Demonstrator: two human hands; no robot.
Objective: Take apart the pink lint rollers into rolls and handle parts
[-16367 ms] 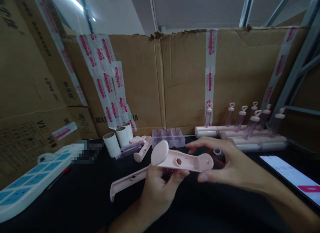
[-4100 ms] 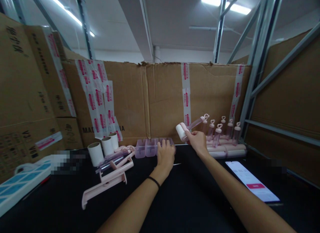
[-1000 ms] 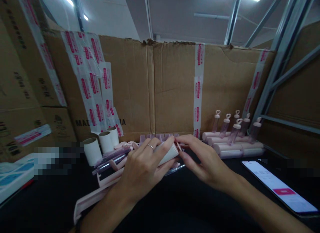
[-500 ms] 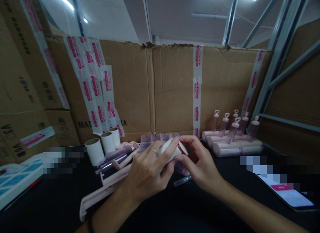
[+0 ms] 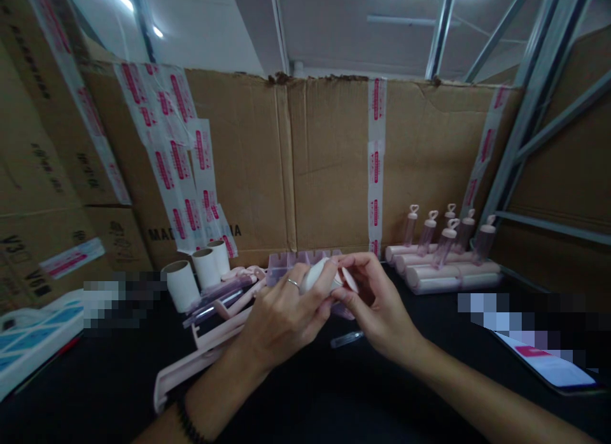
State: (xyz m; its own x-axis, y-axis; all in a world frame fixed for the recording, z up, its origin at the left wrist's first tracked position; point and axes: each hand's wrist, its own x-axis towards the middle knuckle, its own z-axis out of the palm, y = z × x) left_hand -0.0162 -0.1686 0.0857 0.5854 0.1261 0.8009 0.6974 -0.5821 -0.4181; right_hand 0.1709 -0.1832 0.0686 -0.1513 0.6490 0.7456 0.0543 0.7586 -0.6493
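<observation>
In the head view, your left hand (image 5: pixel 286 310), with a silver ring (image 5: pixel 293 282) on one finger and a dark beaded band (image 5: pixel 188 422) at the wrist, is wrapped around a smooth white round roll (image 5: pixel 312 275). Your right hand (image 5: pixel 382 304) is at the other end of the roll, its thumb and first finger pinched on a thin pale pink plastic end piece (image 5: pixel 350 280). You hold the roll up over the black table (image 5: pixel 334 406), in the middle, tilted, and the pink piece sits right by its end. I cannot tell how hard you squeeze. Behind your hands is a see-through purple plastic box (image 5: pixel 281 263) with little parts inside its walls. A small clear plastic tube (image 5: pixel 347 339) lies on the table near your right hand. By your left arm lie long pale pink plastic bars (image 5: pixel 184 371) and see-through purple plastic tubes (image 5: pixel 219 288). Three white hollow tubes (image 5: pixel 180 288) stand behind those. Far to the right lie pale pink rollers (image 5: pixel 432 278), with clear handles with pink heart tops (image 5: pixel 446 243) sticking up. A phone with a bright screen (image 5: pixel 548 367) lies nearer you.
</observation>
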